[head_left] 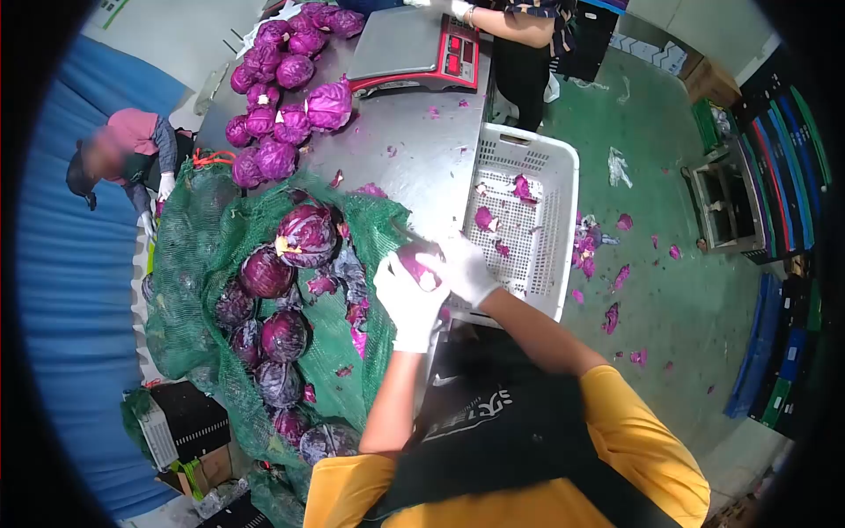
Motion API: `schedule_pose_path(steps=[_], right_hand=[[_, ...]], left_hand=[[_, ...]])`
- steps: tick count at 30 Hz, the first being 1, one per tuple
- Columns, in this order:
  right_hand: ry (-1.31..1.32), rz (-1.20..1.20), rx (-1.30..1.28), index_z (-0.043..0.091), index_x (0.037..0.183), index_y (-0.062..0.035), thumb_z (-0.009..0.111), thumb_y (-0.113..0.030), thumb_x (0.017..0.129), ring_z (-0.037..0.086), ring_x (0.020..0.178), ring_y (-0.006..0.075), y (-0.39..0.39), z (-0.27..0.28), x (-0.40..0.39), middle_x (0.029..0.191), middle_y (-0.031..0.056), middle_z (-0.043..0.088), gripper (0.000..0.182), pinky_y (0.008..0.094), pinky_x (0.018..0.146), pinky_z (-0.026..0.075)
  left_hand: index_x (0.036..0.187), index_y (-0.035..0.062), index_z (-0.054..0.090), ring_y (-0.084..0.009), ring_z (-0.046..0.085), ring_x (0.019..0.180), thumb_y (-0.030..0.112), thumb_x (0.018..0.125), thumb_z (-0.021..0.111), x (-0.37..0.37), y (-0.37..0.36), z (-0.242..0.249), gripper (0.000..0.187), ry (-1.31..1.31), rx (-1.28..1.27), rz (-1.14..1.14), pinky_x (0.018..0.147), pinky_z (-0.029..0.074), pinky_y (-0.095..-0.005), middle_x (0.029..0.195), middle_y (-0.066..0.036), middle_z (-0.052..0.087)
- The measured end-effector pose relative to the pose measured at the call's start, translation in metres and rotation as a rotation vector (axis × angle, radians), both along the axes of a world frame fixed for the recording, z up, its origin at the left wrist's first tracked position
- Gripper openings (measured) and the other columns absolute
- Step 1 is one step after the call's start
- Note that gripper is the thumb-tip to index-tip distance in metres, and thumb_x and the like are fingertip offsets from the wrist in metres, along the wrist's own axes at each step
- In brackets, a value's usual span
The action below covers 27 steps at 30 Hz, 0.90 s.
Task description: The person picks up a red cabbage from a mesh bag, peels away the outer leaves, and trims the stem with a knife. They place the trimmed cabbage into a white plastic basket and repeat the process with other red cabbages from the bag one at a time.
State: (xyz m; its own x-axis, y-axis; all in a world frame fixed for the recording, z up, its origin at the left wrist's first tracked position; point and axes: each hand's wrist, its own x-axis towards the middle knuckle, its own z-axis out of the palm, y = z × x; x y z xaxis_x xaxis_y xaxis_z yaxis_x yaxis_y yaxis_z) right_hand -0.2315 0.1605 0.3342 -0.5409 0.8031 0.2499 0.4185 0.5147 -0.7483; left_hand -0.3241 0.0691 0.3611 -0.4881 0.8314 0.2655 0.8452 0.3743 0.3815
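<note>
My left hand (407, 295), in a white glove, is wrapped round a purple cabbage (419, 264) with its pale stem end showing. My right hand (466, 270), also gloved, is closed at the cabbage's right side; a thin blurred shape, perhaps a blade, extends up and left from it. Beneath and left of my hands lies a green mesh bag (356, 387), opened out, with several dark purple cabbages (284, 336) on it. To the right of my hands is a white perforated crate (570, 189) with a few purple leaf scraps inside.
Several trimmed cabbages (295, 70) are heaped at the table's (414, 132) far left, beside a red scale (462, 53). A person (528, 26) stands behind the scale; another person (132, 145) bends at the left. Leaf scraps lie on the green floor (651, 290). Stacked crates (783, 167) stand right.
</note>
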Motion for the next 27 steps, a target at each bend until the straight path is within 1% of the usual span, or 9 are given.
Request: schedule_pose_path(steps=[2, 3, 5, 15, 18, 20, 24, 26, 27], right_hand=[[-0.061, 0.059, 0.452, 0.064, 0.098, -0.0051, 0.06, -0.035, 0.084, 0.061, 0.078, 0.0321, 0.014, -0.01, 0.0, 0.091, 0.0143, 0.061, 0.033, 0.0411, 0.069, 0.051], [-0.127, -0.091, -0.117, 0.064, 0.096, -0.0049, 0.055, -0.036, 0.087, 0.063, 0.082, 0.0324, 0.022, -0.007, -0.01, 0.089, 0.0169, 0.063, 0.034, 0.0418, 0.07, 0.051], [-0.191, -0.239, -0.038, 0.063, 0.094, -0.0037, 0.051, -0.035, 0.089, 0.063, 0.084, 0.0332, 0.047, -0.063, -0.007, 0.088, 0.0178, 0.065, 0.034, 0.0415, 0.075, 0.05], [0.034, -0.171, -0.513, 0.066, 0.1, -0.0076, 0.06, -0.027, 0.087, 0.065, 0.079, 0.0272, 0.031, -0.044, 0.006, 0.089, 0.0091, 0.069, 0.024, 0.0368, 0.076, 0.049], [0.093, 0.258, 0.139, 0.066, 0.103, -0.0074, 0.059, -0.026, 0.088, 0.065, 0.075, 0.0203, 0.023, -0.03, -0.009, 0.088, 0.0102, 0.068, 0.025, 0.0328, 0.068, 0.05], [0.146, 0.222, -0.669, 0.065, 0.105, -0.0025, 0.058, -0.024, 0.089, 0.064, 0.07, 0.0163, 0.015, -0.02, -0.02, 0.087, 0.0126, 0.066, 0.028, 0.0297, 0.062, 0.051], [0.582, 0.222, -1.275, 0.06, 0.103, 0.0064, 0.059, -0.013, 0.085, 0.065, 0.07, 0.0171, 0.025, -0.066, -0.013, 0.086, 0.0139, 0.066, 0.026, 0.0274, 0.063, 0.054], [0.584, 0.032, -1.132, 0.054, 0.112, 0.0049, 0.055, -0.005, 0.086, 0.064, 0.066, 0.0149, 0.021, -0.047, 0.0, 0.085, 0.0109, 0.065, 0.028, 0.0262, 0.057, 0.052], [0.564, 0.12, -0.773, 0.062, 0.108, 0.0001, 0.055, -0.025, 0.093, 0.064, 0.068, 0.0146, 0.015, -0.052, 0.016, 0.088, 0.0063, 0.067, 0.03, 0.0265, 0.062, 0.05]], left_hand=[[0.133, -0.0037, 0.036, -0.0382, 0.04, 0.114, 0.04, 0.056, 0.08, -0.007, 0.006, 0.005, 0.099, -0.052, -0.057, -0.032, 0.098, 0.033, -0.0471, 0.124, -0.022, 0.041], [0.133, -0.0034, 0.036, -0.0382, 0.039, 0.114, 0.038, 0.055, 0.081, -0.01, 0.007, 0.004, 0.099, -0.057, -0.091, -0.068, 0.098, 0.033, -0.0464, 0.126, -0.022, 0.04], [0.133, -0.0036, 0.035, -0.0383, 0.039, 0.115, 0.037, 0.054, 0.082, -0.012, 0.004, 0.01, 0.101, -0.087, -0.083, -0.13, 0.099, 0.033, -0.0459, 0.126, -0.022, 0.039], [0.133, 0.0037, 0.044, -0.0301, 0.045, 0.115, 0.033, 0.065, 0.082, -0.108, -0.025, -0.036, 0.083, -0.805, 0.001, -0.094, 0.1, 0.037, -0.0399, 0.121, -0.017, 0.044], [0.135, 0.001, 0.04, -0.0283, 0.045, 0.115, 0.034, 0.067, 0.082, -0.109, -0.024, -0.037, 0.087, -0.908, -0.011, -0.073, 0.1, 0.038, -0.0383, 0.125, -0.017, 0.043], [0.136, -0.0027, 0.035, -0.0269, 0.045, 0.118, 0.034, 0.068, 0.082, -0.101, -0.021, -0.032, 0.09, -1.1, 0.02, 0.011, 0.099, 0.04, -0.037, 0.131, -0.017, 0.041], [0.123, 0.0001, 0.047, -0.0208, 0.058, 0.1, 0.021, 0.069, 0.082, -0.089, -0.009, -0.019, 0.068, -1.297, 0.224, 0.178, 0.087, 0.049, -0.0316, 0.111, -0.011, 0.059], [0.12, 0.0024, 0.05, -0.0226, 0.06, 0.095, 0.021, 0.074, 0.076, -0.097, -0.01, -0.013, 0.056, -1.565, 0.26, 0.289, 0.081, 0.052, -0.0349, 0.109, -0.011, 0.059], [0.12, 0.0036, 0.05, -0.0235, 0.061, 0.094, 0.021, 0.075, 0.074, -0.095, -0.013, 0.004, 0.053, -1.688, 0.293, 0.309, 0.08, 0.053, -0.0359, 0.109, -0.011, 0.059]])
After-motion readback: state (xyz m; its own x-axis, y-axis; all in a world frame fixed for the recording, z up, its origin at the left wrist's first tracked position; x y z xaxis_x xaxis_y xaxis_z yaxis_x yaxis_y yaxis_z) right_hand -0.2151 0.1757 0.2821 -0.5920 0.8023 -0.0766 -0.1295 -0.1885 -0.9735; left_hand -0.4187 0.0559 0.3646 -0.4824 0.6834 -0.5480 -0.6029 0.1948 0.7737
